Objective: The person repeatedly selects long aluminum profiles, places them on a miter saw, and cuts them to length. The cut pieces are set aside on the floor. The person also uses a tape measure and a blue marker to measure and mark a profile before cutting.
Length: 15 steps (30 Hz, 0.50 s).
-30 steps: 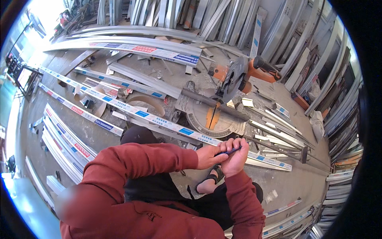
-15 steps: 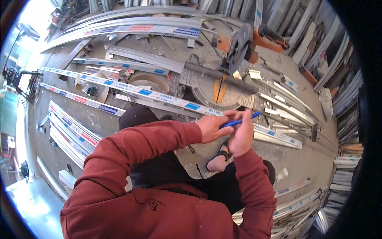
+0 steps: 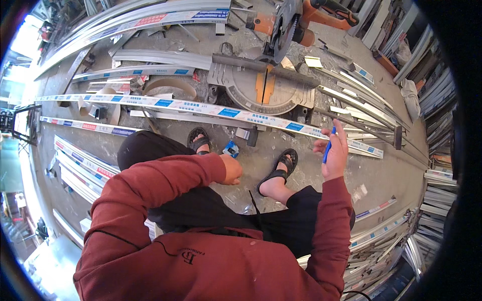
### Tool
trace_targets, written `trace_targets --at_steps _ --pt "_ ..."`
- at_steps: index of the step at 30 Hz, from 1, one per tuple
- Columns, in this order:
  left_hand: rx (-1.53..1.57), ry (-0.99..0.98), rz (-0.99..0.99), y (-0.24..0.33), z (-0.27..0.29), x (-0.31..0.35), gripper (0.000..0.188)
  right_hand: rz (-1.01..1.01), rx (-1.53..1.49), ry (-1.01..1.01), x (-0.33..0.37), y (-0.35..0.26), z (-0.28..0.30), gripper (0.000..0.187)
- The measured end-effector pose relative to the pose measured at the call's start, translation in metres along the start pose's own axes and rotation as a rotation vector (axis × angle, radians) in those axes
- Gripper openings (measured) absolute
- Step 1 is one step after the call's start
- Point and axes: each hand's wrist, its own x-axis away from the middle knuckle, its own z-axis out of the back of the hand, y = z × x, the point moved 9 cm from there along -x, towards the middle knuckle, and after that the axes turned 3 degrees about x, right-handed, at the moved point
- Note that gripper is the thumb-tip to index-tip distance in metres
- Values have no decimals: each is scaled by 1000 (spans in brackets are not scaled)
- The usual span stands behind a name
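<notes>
My right hand (image 3: 336,153) is raised beside the end of a long aluminium profile (image 3: 201,109) with blue-and-white film. A slim blue pen (image 3: 329,145) stands nearly upright in its grip. My left hand (image 3: 232,169) hangs over the gap between my knees, curled closed with its back showing; what it holds, if anything, is hidden. Just beyond it a blue tape measure (image 3: 231,149) lies on the floor, apart from the hand. The profile runs along the front of an orange-and-grey mitre saw (image 3: 271,90), whose blade is raised.
More film-wrapped profiles (image 3: 150,19) lie at the far left, with others (image 3: 83,165) beside my left knee. Metal offcuts (image 3: 361,100) are scattered right of the saw. Stacked profiles (image 3: 442,220) line the right side. My sandalled feet (image 3: 281,173) stand before the saw.
My hands have separated: the left drew back towards my knees, the right moved right with the pen. The view has shifted, and the tape measure now shows.
</notes>
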Motion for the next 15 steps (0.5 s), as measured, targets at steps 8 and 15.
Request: trace_targets --at_steps 8,15 --pt "-14 89 -152 42 32 -1 35 53 112 6 -38 111 -25 29" --pt "0 63 -126 32 34 -3 31 61 290 32 -71 181 -35 32"
